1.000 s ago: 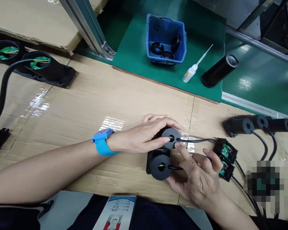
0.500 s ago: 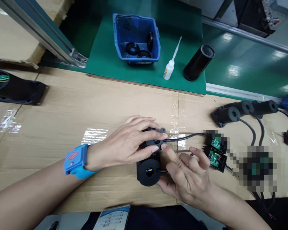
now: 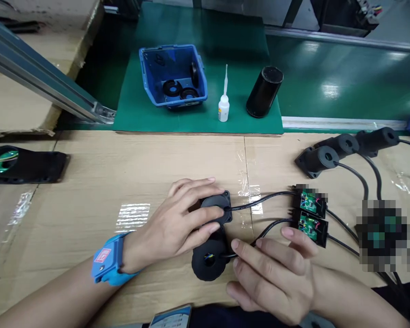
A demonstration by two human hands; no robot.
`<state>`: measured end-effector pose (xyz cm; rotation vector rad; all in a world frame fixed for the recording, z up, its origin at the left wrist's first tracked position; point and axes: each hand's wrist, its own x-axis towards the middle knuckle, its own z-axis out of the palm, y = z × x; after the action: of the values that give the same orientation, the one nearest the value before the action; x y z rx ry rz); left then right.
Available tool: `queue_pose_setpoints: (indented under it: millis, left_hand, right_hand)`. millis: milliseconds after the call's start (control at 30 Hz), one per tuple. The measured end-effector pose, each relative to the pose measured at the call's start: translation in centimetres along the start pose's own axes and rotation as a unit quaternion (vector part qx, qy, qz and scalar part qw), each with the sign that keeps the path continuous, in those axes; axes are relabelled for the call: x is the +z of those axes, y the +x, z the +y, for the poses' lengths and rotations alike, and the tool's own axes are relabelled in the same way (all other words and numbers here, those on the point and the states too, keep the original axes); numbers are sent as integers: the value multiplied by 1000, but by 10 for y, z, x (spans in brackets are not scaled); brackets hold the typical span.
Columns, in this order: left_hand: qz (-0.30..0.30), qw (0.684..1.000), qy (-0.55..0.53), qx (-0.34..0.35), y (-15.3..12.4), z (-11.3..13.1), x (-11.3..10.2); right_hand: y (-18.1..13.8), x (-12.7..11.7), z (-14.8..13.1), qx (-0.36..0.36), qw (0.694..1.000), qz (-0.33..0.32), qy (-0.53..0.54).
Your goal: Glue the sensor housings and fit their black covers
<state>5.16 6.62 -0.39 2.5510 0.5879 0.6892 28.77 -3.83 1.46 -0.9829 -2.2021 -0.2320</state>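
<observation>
Two black cylindrical housings stand side by side on the cardboard surface, each with a black cable from its top. My left hand lies over the far housing, its fingers and thumb closed about the top near the cable hole. The near housing shows thin coloured wires in its hole. My right hand is to its right, fingers apart, with nothing visible in them; the index fingertip is close to the near cable. The cables lead to two small black boxes with green circuit boards.
Several black cylinders with cables lie at right, and a larger black housing at left. On the green board are a blue bin with black rings, a white dropper bottle and a black tube. A metal post rises at left.
My right hand has drawn back from the far housing's top, towards me and to the right. My left hand stays on the far housing, its index fingertip now by the cable hole. The view has shifted.
</observation>
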Motion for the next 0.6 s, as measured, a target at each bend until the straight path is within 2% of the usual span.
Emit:
queue_pose_setpoints:
  millis: [200,600]
  left_hand:
    - [-31,998,47,-7,3,4,-7]
    - [-52,997,21,-58,8,15,-15]
  right_hand:
    - [-4,-3,0,-5,1000,2,-4]
    - [-14,-3,-9,18,998,-49,-18]
